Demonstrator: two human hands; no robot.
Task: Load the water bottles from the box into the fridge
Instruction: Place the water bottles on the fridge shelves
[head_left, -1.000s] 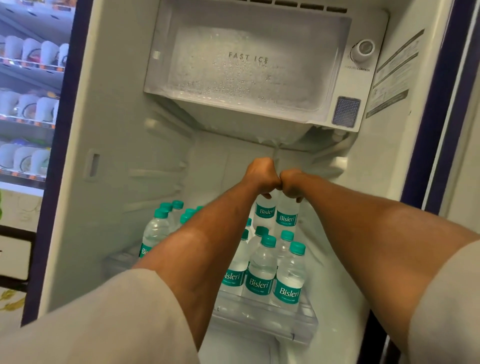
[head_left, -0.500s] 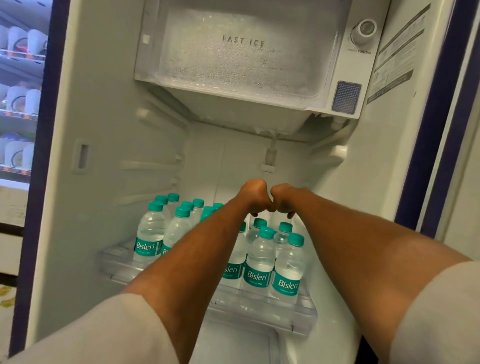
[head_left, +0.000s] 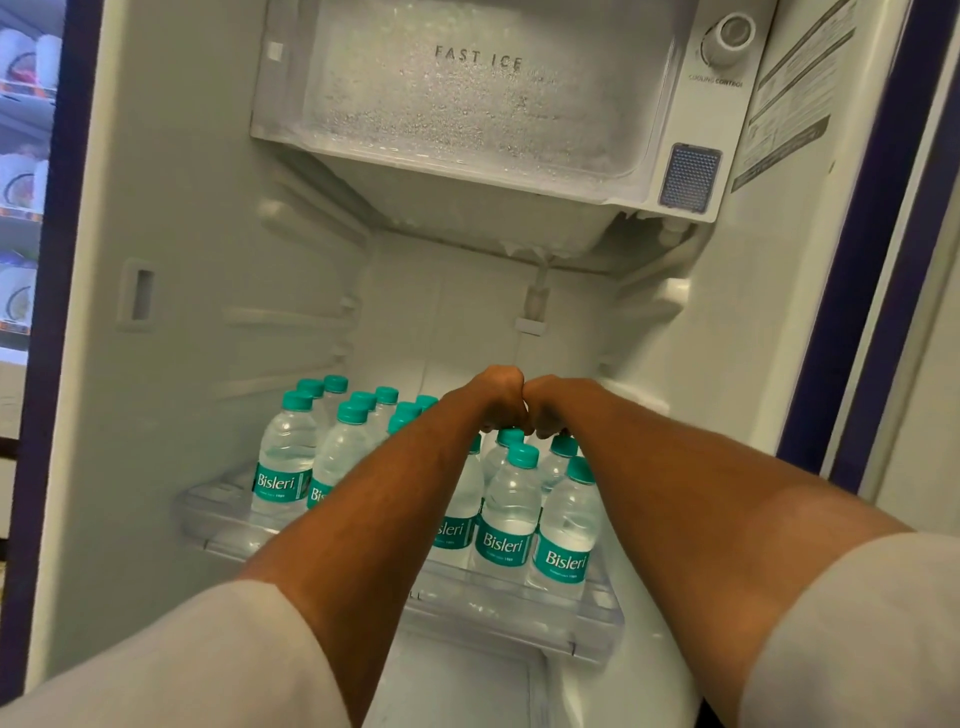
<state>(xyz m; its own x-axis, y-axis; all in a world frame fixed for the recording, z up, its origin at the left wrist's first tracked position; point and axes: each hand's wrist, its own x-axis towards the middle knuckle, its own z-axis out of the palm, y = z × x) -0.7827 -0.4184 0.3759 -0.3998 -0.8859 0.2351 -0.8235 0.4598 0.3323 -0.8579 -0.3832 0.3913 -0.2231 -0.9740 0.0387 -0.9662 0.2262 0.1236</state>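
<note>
The fridge stands open, and its clear shelf (head_left: 498, 616) carries several small water bottles with teal caps and teal Bisleri labels: a left group (head_left: 285, 447) and a right group (head_left: 506, 514). Both my arms reach in over the shelf. My left hand (head_left: 500, 396) and my right hand (head_left: 551, 408) are curled into fists, knuckles touching, at the back of the right group. Each grips the top of a bottle; a teal cap (head_left: 511, 435) shows just under the left fist and another cap (head_left: 564, 445) under the right. The box is out of view.
The frosted freezer compartment (head_left: 467, 104) marked FAST ICE hangs above, with a cooling control knob (head_left: 730, 34) at its right. Moulded shelf rails (head_left: 291, 317) line the fridge's side walls. Another cooler with white cups (head_left: 23, 182) shows at the far left.
Both hands have come down with their two bottles from mid-air to shelf level at the back of the right group. The bottles' labels, visible under the fists before, are now hidden.
</note>
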